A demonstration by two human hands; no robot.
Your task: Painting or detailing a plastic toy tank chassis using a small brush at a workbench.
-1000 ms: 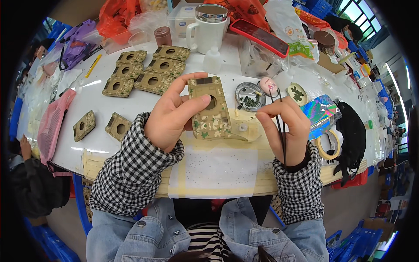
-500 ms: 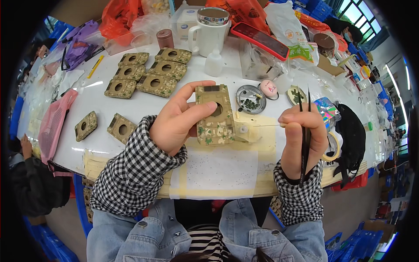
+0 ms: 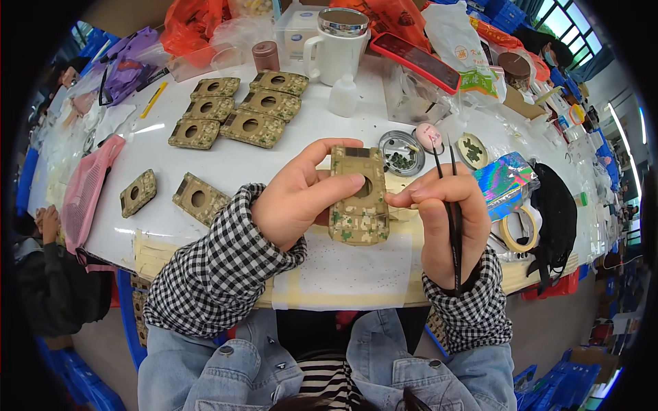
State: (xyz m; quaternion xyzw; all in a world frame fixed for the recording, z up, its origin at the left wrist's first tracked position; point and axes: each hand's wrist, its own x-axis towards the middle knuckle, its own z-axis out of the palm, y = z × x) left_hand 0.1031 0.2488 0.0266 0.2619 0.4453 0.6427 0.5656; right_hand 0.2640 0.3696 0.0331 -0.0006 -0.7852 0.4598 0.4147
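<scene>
— While I watch from here, my left hand grips the camouflage plate upright, above the white table.
— And the right?
— My right hand is clenched round black tweezers, forefinger touching the plate's right edge, long axis pointing away.

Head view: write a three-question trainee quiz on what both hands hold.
1. True or false: the left hand holds the camouflage plate lifted off the table.
2. The right hand holds: A) black tweezers B) scissors C) a tape roll.
3. Fill in: the camouflage plate has a round ____ through it.

Key: 1 true; 2 A; 3 hole.
</scene>
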